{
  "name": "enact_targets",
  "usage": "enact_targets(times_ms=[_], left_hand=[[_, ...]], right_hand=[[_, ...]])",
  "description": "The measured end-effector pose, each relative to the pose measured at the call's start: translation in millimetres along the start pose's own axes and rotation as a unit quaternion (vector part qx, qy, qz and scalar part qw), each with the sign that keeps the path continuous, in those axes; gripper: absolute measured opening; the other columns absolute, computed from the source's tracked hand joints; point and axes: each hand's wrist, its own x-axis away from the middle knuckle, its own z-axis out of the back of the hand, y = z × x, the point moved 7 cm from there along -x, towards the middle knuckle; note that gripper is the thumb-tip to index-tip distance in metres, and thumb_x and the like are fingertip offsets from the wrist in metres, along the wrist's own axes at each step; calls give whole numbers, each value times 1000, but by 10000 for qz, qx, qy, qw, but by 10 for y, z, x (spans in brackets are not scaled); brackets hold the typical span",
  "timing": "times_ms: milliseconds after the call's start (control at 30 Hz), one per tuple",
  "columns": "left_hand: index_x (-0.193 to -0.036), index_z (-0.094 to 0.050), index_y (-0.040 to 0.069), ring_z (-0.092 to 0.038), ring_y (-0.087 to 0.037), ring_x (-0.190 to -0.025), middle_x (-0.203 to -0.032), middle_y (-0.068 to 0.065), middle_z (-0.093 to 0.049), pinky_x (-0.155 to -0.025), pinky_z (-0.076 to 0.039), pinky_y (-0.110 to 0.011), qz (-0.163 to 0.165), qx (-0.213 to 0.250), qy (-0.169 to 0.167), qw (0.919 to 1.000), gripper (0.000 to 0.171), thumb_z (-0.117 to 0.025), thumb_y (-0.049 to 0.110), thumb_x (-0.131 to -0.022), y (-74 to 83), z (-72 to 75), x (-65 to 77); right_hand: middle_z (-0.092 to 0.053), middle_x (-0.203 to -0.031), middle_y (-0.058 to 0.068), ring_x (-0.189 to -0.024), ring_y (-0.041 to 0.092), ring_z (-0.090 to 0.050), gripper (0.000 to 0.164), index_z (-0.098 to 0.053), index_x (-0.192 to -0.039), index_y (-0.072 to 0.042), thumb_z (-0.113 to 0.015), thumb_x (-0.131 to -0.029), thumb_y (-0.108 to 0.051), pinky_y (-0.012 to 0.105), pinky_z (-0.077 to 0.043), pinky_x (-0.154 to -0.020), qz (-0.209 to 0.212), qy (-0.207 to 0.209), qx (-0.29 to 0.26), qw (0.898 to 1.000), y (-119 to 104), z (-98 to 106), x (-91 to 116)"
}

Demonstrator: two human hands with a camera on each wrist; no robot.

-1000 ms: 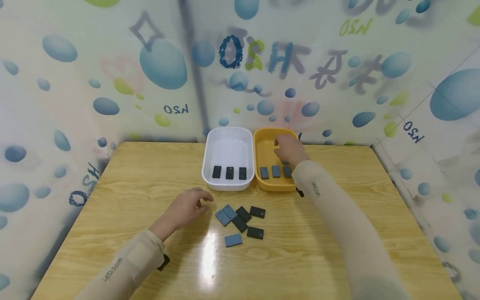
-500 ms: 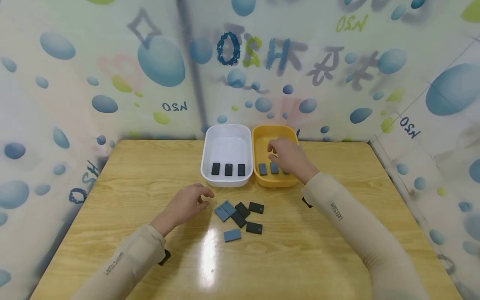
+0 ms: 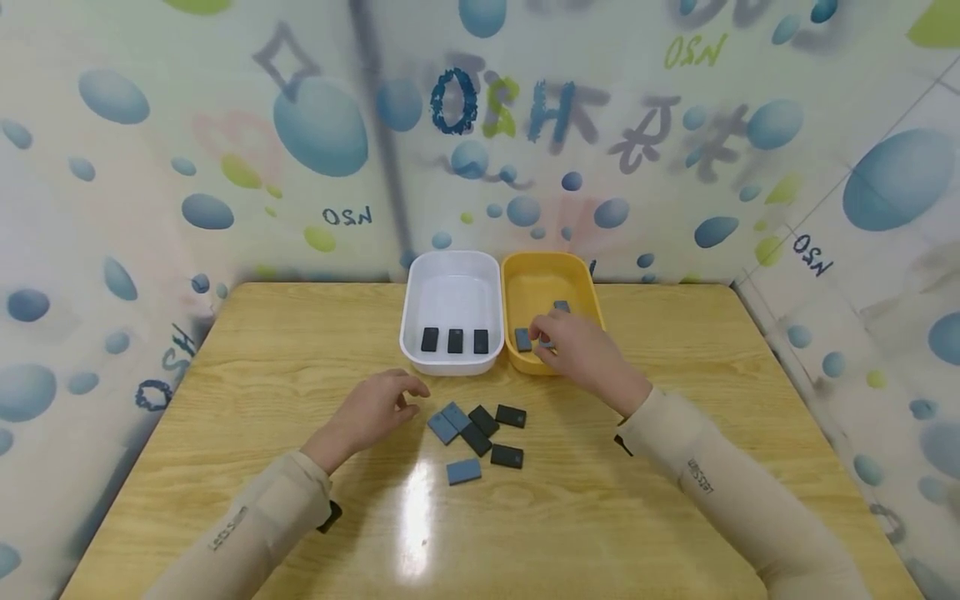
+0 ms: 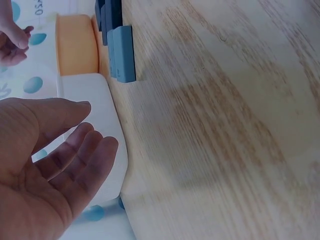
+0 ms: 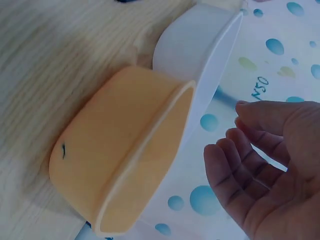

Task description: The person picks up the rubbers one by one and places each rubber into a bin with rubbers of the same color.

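My right hand [image 3: 573, 346] hovers over the near side of the yellow bin [image 3: 543, 267], its fingers loosely bent and nothing between them in the right wrist view. Inside that bin lie a blue-grey block [image 3: 522, 339] near the front and another blue-grey block [image 3: 561, 307] farther back; the hand partly covers others. My left hand [image 3: 372, 411] stays relaxed over the table, left of a loose group of thin rectangular pieces. In that group are blue blocks [image 3: 442, 428] and black blocks [image 3: 476, 439], some overlapping. A single blue block [image 3: 463, 472] lies nearest me.
Beside the yellow bin stands a white bin [image 3: 453, 262] with 3 black blocks [image 3: 455, 341] in a row at its near end. Both bins sit at the back of the wooden table [image 3: 300, 333], close to the patterned wall [image 3: 645, 225].
My right hand has drawn back from deep in the yellow bin toward its near edge, uncovering a blue-grey block at the back. The left hand has hardly moved.
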Motion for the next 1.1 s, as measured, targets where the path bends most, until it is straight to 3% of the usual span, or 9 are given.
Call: enact_targets(times_ms=[267,700,900,1100], left_hand=[[-107,-72,12,-65,-16,-84,-107,-3,-70,-72,-56,-31,-100,53,-2,9999,22,-71,7,-85,31,-3,-3],[-105,-71,14,-65,-14,-85,-107,-2,-70,-72,-56,-26,-445,211,-107,9987,23,-71,5,-85,130,-62,0],[-105,-71,14,-63,-11,-84,-105,-1,-70,-71,-53,-22,-761,255,-269,9964,22,-72,6,-84,261,-122,-22],[-105,-71,12,-67,-14,-88,-104,0,-70,-76,-56,-25,-1181,351,-354,9917,20,-70,6,-86,504,-214,-108]], right_hand=[[-63,-95,2,-81,14,-58,16,-65,-105,-14,-69,-91,-22,29,-52,-71,198,-227,-53,9995,-191,-155,151],[-62,-94,-2,-81,11,-57,16,-65,-103,-14,-71,-89,-20,30,-51,-73,171,-832,-326,9959,-231,-595,269],[-62,-91,-3,-79,10,-56,13,-65,-98,-17,-73,-88,-20,29,-50,-71,182,-719,-354,9966,-208,-731,326],[-63,-92,-1,-82,12,-58,11,-67,-99,-16,-70,-89,-13,31,-52,-74,48,-703,-381,9968,-128,-764,384]])
